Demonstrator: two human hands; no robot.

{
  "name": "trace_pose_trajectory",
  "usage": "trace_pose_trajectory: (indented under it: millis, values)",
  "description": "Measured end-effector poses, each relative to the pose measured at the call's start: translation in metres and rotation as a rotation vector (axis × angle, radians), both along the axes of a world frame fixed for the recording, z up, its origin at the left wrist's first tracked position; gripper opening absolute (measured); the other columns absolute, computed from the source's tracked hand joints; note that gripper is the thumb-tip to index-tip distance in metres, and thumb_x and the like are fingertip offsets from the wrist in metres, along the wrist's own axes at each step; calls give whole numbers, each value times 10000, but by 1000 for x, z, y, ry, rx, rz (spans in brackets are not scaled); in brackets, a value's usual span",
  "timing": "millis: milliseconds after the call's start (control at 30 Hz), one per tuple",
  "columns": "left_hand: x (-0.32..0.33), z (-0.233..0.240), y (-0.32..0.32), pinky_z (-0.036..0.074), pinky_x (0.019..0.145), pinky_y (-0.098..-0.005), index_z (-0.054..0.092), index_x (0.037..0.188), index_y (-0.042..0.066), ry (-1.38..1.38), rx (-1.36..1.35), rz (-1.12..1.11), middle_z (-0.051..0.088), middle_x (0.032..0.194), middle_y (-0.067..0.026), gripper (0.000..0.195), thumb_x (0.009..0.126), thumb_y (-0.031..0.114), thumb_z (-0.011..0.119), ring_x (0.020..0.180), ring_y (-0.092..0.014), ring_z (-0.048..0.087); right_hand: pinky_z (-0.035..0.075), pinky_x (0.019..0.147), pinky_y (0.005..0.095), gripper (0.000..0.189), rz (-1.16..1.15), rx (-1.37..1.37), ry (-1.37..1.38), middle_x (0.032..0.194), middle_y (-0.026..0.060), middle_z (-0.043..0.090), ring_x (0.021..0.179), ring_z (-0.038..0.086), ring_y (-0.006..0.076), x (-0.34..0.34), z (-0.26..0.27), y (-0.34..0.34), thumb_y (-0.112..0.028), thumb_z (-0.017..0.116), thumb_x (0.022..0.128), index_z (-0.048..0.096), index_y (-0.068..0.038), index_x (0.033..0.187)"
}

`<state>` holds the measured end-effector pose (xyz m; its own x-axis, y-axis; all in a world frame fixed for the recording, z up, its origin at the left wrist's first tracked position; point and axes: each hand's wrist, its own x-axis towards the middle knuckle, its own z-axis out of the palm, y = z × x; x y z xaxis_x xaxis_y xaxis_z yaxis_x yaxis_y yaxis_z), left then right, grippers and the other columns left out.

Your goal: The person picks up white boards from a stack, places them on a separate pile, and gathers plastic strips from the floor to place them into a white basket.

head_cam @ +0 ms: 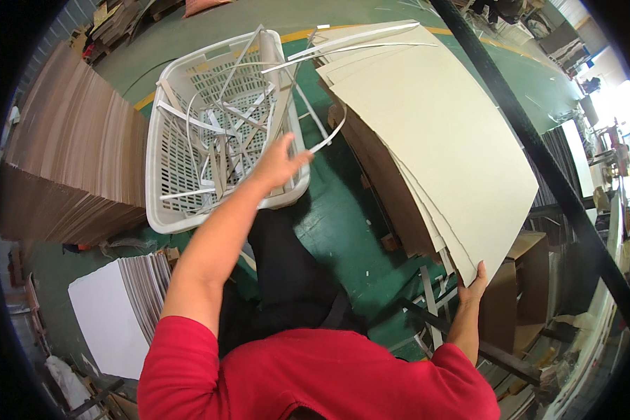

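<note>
My left hand (281,161) is over the near right rim of a white plastic basket (160,212), fingers spread and slightly blurred. A thin curved white strip (337,129) runs by its fingertips; whether the hand holds it, I cannot tell. Narrow white and grey cut strips (236,126) lie tangled inside the basket. My right hand (473,286) grips the near corner of a large cream board sheet (441,121), thumb on top and fingers underneath. That sheet lies on a stack of brown-edged boards (388,184), with a few sheets fanned out beneath it.
A tall stack of brown boards (79,136) stands left, and a stack with a white top sheet (110,320) lower left. A dark metal bar (530,131) crosses the right side. Below it are an open cardboard box (504,299) and scrap strips (430,304) by the floor.
</note>
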<state>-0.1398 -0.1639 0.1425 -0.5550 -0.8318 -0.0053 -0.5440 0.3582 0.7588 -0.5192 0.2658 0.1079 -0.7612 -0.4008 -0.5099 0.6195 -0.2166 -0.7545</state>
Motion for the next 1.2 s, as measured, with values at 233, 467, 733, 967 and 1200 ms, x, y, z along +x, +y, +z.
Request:
trace_pose_trajectory:
  millis: [233,467,733,967,1200]
  values:
    - [-52,20,39,448,734,-455,580,842,51,-322,-104,-114,606,844,-160,275,820,304,475,853,-363,565,441,830,433,429,-113,26,22,1113,76,548,994,529,285,-3,14,9,-358,519,842,472,-90,1173]
    - [127,12,-92,439,672,-453,625,813,-33,-343,-132,995,603,829,-233,347,813,231,398,788,-384,578,447,847,458,442,-208,-17,61,1144,112,530,1027,519,300,-49,-4,72,-315,512,852,438,-50,1198]
    - [185,31,-74,396,871,-418,416,1196,-9,-517,-192,1146,479,1149,-201,472,794,218,518,1049,-322,488,425,865,442,428,-220,-4,-46,1143,84,530,1035,506,281,-30,-2,65,-306,543,831,458,-76,1182]
    - [81,25,-55,324,912,-439,411,1202,45,-607,-664,603,379,1261,-153,531,722,166,603,1157,-316,372,446,864,423,411,-151,-51,-7,1118,102,541,1010,527,279,-23,17,56,-226,564,819,453,-54,1175]
    - [-7,34,-4,298,920,-435,468,1135,34,-394,-843,110,386,1225,-154,496,675,142,617,1132,-305,373,448,889,384,384,-71,-222,122,1130,137,524,1029,524,263,8,61,-1,-67,508,828,414,-1,1195]
